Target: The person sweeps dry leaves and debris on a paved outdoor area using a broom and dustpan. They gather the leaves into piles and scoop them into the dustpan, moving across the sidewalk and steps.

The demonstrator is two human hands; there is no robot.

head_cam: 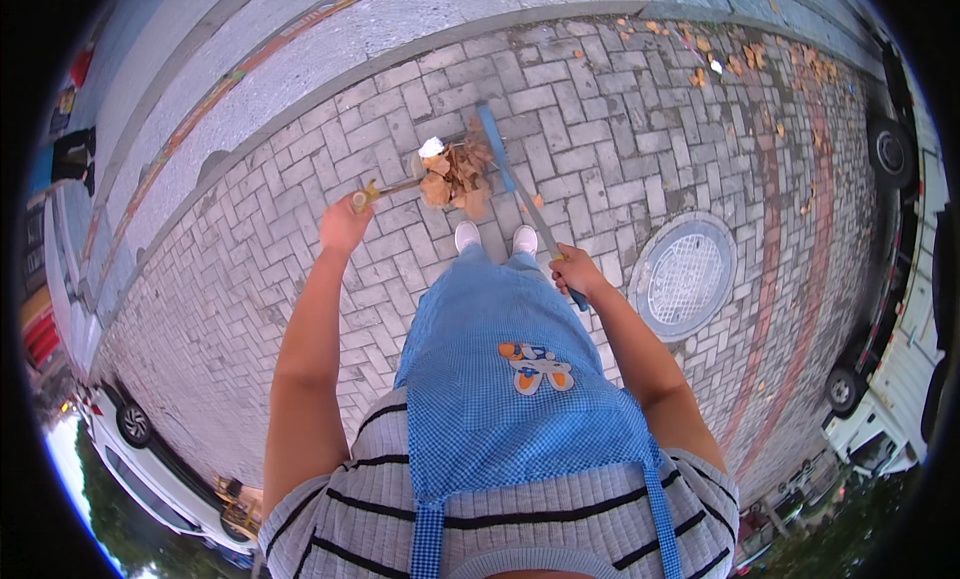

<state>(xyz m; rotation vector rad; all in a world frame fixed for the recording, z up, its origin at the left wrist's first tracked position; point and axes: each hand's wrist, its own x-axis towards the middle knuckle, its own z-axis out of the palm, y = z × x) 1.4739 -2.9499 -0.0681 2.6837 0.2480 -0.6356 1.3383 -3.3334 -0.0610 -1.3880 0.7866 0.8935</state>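
Observation:
My left hand (345, 225) grips the yellowish end of a long thin handle (394, 188), which runs toward a heap of dry brown leaves (461, 174). A crumpled white scrap (431, 147) lies at the heap's far left edge. Whether a dustpan sits beneath the leaves is hidden. Around a grey broom handle (538, 223) my right hand (579, 271) is closed, with the dark end sticking out below the fist. The blue broom head (496, 148) is at the heap's right side, beyond my shoes.
Block paving (390, 279) surrounds my feet. A round manhole cover (686, 275) lies to the right. Loose leaves (750, 58) are scattered at the upper right. Along the far side runs a stone kerb (465, 35). A white truck (900, 354) and a white car (142, 466) stand at the sides.

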